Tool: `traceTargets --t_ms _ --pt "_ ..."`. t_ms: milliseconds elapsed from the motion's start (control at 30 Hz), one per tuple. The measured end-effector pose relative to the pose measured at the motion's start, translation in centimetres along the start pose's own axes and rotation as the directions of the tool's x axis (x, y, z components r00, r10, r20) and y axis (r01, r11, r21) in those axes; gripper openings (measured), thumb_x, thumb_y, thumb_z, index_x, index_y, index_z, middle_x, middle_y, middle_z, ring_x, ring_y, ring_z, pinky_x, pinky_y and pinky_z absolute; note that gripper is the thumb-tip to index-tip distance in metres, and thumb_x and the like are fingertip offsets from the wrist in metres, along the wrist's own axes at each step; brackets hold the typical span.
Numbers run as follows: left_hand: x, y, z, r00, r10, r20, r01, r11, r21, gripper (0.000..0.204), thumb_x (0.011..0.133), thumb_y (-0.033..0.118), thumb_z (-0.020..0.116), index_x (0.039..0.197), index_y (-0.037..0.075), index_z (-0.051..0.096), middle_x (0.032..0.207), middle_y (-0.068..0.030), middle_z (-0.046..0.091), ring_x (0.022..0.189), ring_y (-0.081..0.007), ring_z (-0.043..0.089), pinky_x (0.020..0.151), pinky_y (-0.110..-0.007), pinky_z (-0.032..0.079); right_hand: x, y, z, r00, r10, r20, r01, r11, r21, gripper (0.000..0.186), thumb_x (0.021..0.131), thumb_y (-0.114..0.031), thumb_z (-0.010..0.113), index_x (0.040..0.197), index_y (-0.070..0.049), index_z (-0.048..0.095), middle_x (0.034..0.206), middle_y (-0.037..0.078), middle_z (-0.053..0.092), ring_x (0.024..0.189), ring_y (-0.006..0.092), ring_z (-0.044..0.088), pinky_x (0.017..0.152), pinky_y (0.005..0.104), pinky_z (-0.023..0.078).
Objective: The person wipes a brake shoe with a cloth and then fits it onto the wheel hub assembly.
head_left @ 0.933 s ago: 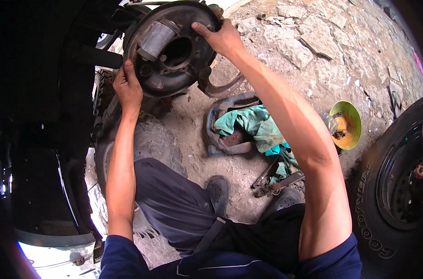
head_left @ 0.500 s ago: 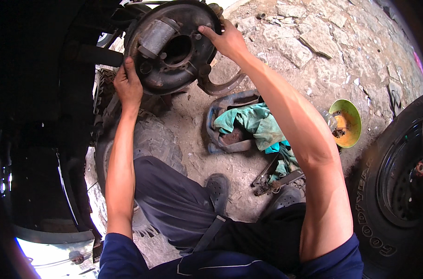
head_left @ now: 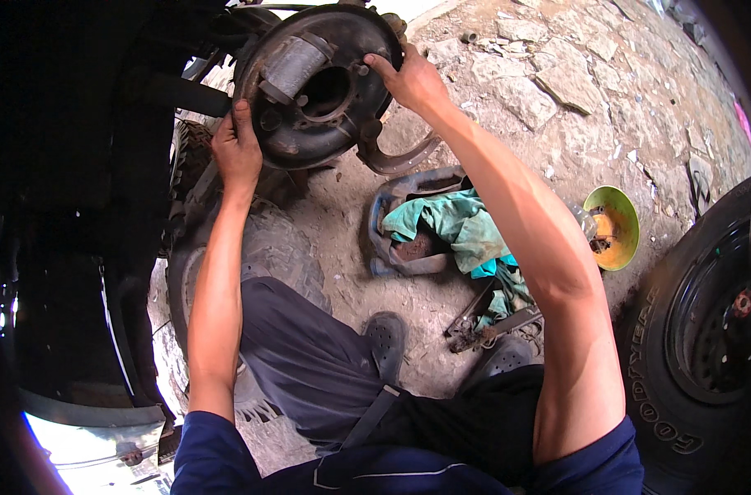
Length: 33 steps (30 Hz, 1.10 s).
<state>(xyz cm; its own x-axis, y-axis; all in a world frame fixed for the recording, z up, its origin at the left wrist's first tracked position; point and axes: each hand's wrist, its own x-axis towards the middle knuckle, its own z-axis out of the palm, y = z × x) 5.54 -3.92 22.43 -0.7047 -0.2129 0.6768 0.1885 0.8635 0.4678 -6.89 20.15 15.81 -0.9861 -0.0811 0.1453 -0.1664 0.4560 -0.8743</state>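
Both hands hold a round, dark metal plate (head_left: 305, 138) with a hole in its middle and a grey metal cylinder (head_left: 295, 64) fixed to its face. My left hand (head_left: 237, 148) grips the plate's lower-left rim, thumb pointing up. My right hand (head_left: 408, 78) grips the upper-right rim, its thumb lying on the face. Behind the plate are dark vehicle parts; whether the plate rests on them I cannot tell. A curved metal piece (head_left: 400, 161) shows beside the plate's lower right.
A dark vehicle body (head_left: 70, 313) fills the left. Below lie a bin (head_left: 375, 247) with teal rags (head_left: 458, 223), metal tools (head_left: 507, 326) and a green bowl (head_left: 625, 247). A large tyre (head_left: 664, 355) stands at the right, another tyre (head_left: 281, 247) lies beneath. Broken stones (head_left: 565, 87) cover the ground.
The plate and both of my hands have shifted a little to the right. My grip on it looks the same.
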Motion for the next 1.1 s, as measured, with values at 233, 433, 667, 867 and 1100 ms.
traceTargets --t_ms 233,433,667,867,1100 --pt "-0.2 1.0 -0.2 1.0 0.022 -0.011 -0.023 0.999 -0.043 0.053 0.098 0.045 0.051 0.092 -0.006 0.066 0.067 -0.0067 0.061 0.066 -0.0108 0.048 0.063 -0.029 0.042 -0.3 -1.5 -1.6 0.977 0.207 0.052 -0.202 0.975 -0.093 0.069 0.077 -0.065 0.066 0.111 -0.004 0.066 0.1 0.021 0.068 0.096 0.0351 0.066 0.081 0.0453 0.053" --pt "0.1 0.7 0.3 1.0 -0.006 0.009 0.007 0.999 -0.04 0.055 0.098 0.046 0.05 0.097 -0.006 0.066 0.073 -0.0077 0.064 0.071 -0.0107 0.05 0.068 -0.028 0.043 -0.4 -1.3 -0.3 0.993 -0.084 -0.079 0.087 0.996 0.033 0.061 0.083 -0.058 0.061 0.097 0.0 0.07 0.091 0.025 0.068 0.093 0.0394 0.066 0.08 0.0464 0.053" --pt "0.0 0.4 -0.3 0.999 0.006 0.036 -0.006 1.0 -0.01 0.054 0.098 0.047 0.049 0.104 -0.004 0.067 0.083 -0.0078 0.068 0.078 -0.0105 0.054 0.074 -0.027 0.044 -1.3 -2.2 0.4 0.991 -0.127 0.033 0.13 0.986 -0.106 0.059 0.09 -0.053 0.052 0.09 0.003 0.07 0.09 0.028 0.067 0.09 0.0433 0.065 0.08 0.0471 0.053" --pt "0.1 0.1 -0.1 0.999 -0.011 0.043 0.013 0.999 -0.036 0.052 0.098 0.046 0.051 0.104 -0.003 0.067 0.082 -0.0063 0.068 0.077 -0.0089 0.054 0.073 -0.026 0.044 -0.6 -1.7 1.1 0.967 -0.248 0.052 0.252 0.965 -0.069 0.053 0.093 -0.043 0.05 0.084 0.006 0.069 0.084 0.031 0.065 0.087 0.046 0.064 0.078 0.0497 0.052" --pt "-0.1 -0.5 -0.4 0.999 -0.026 0.036 0.027 0.999 -0.028 0.052 0.098 0.045 0.05 0.103 -0.004 0.067 0.081 -0.0062 0.068 0.076 -0.0084 0.054 0.071 -0.027 0.044 -2.1 -2.5 1.1 0.928 -0.372 0.022 0.369 0.911 -0.185 0.042 0.094 -0.035 0.053 0.083 0.003 0.069 0.082 0.027 0.066 0.083 0.0425 0.066 0.075 0.0478 0.054"
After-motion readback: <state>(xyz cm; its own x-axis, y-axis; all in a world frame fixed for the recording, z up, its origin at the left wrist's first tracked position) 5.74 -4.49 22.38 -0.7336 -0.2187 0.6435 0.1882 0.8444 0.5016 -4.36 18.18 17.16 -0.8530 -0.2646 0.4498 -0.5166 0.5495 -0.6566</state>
